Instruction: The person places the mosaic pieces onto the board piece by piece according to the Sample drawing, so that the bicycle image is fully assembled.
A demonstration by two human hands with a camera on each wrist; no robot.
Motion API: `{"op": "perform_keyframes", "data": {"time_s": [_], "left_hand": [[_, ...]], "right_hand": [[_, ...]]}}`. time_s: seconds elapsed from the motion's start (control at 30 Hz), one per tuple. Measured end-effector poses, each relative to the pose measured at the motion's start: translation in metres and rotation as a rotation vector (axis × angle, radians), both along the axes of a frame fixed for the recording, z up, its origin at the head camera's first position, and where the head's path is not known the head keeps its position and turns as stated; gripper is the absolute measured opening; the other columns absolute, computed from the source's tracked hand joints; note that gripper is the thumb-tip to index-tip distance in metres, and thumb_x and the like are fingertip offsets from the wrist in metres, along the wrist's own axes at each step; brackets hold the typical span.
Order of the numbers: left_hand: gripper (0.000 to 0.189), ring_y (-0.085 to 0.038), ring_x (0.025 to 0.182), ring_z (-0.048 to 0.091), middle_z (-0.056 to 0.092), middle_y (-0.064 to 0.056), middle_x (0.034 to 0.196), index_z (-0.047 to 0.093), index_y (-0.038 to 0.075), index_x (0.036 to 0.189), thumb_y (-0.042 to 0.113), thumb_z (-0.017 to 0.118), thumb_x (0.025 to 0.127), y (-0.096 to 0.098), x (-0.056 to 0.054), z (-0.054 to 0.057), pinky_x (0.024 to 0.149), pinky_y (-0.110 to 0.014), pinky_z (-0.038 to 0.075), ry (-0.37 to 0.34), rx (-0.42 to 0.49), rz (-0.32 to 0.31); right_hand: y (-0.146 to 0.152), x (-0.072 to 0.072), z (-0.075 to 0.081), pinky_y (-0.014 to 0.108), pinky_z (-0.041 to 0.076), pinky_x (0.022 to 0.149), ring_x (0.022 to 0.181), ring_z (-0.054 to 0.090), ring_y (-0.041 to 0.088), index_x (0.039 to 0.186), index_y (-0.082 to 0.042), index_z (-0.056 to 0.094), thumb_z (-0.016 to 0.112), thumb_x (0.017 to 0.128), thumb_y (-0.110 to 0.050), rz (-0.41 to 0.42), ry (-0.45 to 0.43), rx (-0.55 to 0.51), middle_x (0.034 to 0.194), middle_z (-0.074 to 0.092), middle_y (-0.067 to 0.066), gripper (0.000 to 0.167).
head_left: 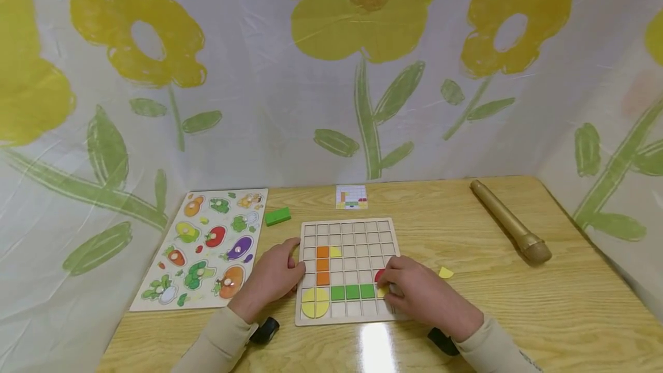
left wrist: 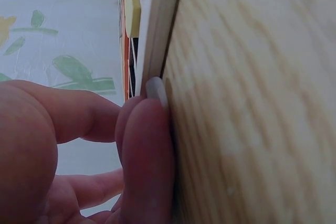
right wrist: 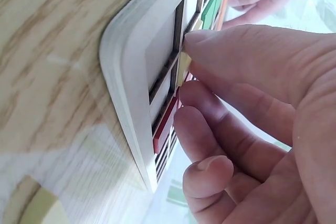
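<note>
A wooden grid board lies flat on the table. My left hand holds its left edge, the thumb against the rim in the left wrist view. Over the board's right side, my right hand pinches a yellow piece, partly hidden by the fingers, at the grid surface. Just beyond it sits a red piece, also partly covered. A row of green squares runs left of the right hand. Orange squares form a column, with a yellow quarter-circle beside the top one. Yellow quarters form a circle at lower left.
A pattern card lies behind the board. A green block and a vegetable puzzle board are on the left. To the right are a loose yellow piece and a gold microphone-shaped object. Flower-painted cloth surrounds the table.
</note>
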State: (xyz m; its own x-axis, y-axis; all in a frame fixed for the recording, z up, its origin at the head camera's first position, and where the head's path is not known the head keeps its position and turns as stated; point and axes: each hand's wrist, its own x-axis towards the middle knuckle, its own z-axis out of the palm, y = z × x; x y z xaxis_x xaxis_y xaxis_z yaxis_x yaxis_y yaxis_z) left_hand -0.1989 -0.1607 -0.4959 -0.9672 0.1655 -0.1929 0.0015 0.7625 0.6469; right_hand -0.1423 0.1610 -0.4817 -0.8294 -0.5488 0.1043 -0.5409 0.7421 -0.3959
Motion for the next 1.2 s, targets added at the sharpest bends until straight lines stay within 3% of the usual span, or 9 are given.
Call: {"op": "perform_keyframes", "data": {"time_s": [0.43,0.63,0.87,1.2], "left_hand": [[0.065,-0.014,0.051,0.063,0.063,0.0,0.077,0.048,0.009,0.161,0.022,0.069,0.101,0.005,-0.002,0.001,0.058,-0.03,0.046,-0.016,0.011,-0.008],[0.065,-0.014,0.051,0.063,0.063,-0.001,0.079,0.049,0.009,0.161,0.022,0.069,0.101,0.002,-0.002,0.001,0.059,-0.03,0.047,-0.013,0.011,0.002],[0.066,-0.015,0.051,0.063,0.062,-0.002,0.082,0.048,0.01,0.161,0.022,0.069,0.101,-0.001,-0.002,0.0,0.056,-0.031,0.048,-0.018,0.009,0.013],[0.066,-0.016,0.052,0.063,0.063,-0.002,0.08,0.046,0.01,0.162,0.021,0.068,0.101,0.0,0.0,0.001,0.056,-0.032,0.047,-0.026,0.019,0.006]], "right_hand": [[0.008,0.002,0.009,0.02,0.053,0.074,0.085,0.057,0.003,0.106,-0.016,0.083,0.084,0.092,-0.012,-0.006,-0.01,-0.01,0.1,0.067,-0.008,0.015],[0.029,0.002,0.022,0.027,0.057,0.08,0.093,0.063,0.008,0.109,-0.016,0.083,0.084,0.093,-0.014,-0.097,-0.04,-0.001,0.106,0.07,-0.006,0.016],[0.068,0.017,0.02,0.028,0.059,0.079,0.093,0.066,0.007,0.112,-0.017,0.081,0.084,0.094,-0.018,-0.158,-0.113,0.04,0.107,0.069,-0.008,0.018],[0.097,0.044,0.012,0.03,0.06,0.08,0.093,0.068,0.005,0.107,-0.023,0.079,0.084,0.093,-0.022,-0.2,-0.098,0.058,0.102,0.069,-0.015,0.015]]}}
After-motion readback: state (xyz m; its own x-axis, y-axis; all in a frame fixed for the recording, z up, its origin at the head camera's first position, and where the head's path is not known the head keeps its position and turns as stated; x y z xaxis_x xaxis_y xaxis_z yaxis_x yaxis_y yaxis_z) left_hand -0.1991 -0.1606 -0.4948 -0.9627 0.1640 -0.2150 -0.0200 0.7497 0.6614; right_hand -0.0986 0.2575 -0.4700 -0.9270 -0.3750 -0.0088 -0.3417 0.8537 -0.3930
